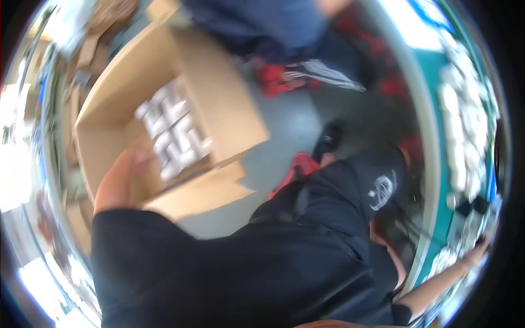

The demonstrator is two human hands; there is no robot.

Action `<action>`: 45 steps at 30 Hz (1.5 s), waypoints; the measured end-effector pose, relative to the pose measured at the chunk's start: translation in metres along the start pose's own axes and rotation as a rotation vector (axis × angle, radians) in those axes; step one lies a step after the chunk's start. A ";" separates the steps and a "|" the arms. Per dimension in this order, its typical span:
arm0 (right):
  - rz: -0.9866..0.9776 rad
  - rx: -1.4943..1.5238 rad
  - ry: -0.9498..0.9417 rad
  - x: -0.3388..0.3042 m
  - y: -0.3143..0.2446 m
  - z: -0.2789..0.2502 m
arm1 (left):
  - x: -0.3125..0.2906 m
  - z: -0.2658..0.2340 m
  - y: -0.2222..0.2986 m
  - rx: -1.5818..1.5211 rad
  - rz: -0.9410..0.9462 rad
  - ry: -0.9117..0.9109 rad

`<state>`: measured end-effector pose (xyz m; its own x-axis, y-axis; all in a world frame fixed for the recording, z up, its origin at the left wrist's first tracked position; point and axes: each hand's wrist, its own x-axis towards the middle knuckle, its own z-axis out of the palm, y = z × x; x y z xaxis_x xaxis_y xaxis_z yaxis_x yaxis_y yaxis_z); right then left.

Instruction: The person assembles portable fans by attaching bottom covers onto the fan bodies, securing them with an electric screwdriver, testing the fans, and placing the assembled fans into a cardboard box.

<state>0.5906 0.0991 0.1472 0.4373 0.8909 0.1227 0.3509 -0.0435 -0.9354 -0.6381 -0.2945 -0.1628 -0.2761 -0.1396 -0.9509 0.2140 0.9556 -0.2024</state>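
A large open cardboard box (227,104) stands at my left with its flaps up. Inside it is a block of several small white packages (174,130), smeared by motion. My left hand (143,157) reaches down into the box beside these packages. Its fingers are blurred, and I cannot tell whether they touch or hold one. My right arm stretches out over the green-topped table at the far right. There my right hand (479,252) is near white bundled items (444,259) and a small dark object. Its fingers are too small and blurred to read.
Long white bundles (458,120) line the green table (435,180). Another person in dark clothes (268,27) stands just beyond the box, their feet close to it. More cartons (90,49) are piled at the far left. Red things lie under the table.
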 end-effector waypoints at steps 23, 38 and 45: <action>-0.329 0.320 0.177 -0.203 -0.039 0.149 | -0.491 0.418 0.438 0.482 2.237 0.423; 0.234 -0.891 0.362 0.058 0.066 -0.001 | -0.456 0.629 0.494 0.786 2.219 -0.111; 0.181 -1.048 0.257 0.083 0.090 0.007 | -0.446 0.626 0.503 0.844 2.219 -0.019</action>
<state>0.6528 0.1721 0.0714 0.6702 0.7172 0.1912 0.7415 -0.6358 -0.2144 0.1790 0.0857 0.0126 0.8170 0.5359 0.2128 0.2454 -0.6572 0.7126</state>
